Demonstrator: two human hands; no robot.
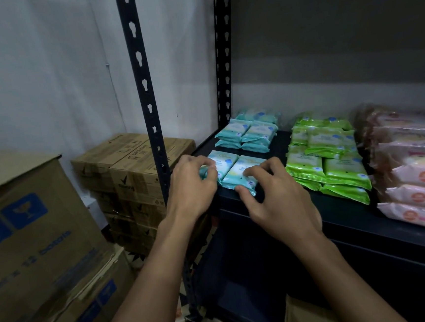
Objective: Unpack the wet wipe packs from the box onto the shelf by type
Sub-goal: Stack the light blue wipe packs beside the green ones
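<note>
At frame centre, two teal packs [233,170], judged light, soft and slippery-filmed, are being pinched at their near edges by curled fingers [208,172] of both hands.

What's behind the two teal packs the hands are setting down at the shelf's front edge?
Behind the front teal packs sits a stack of more teal packs, at least two layers deep, with further ones at the back. How many lie beneath or behind that stack is hidden.

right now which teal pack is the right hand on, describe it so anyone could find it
On the dark shelf, find the teal packs at its left end. The right hand grips the front right teal pack, nearest the green packs.
</note>
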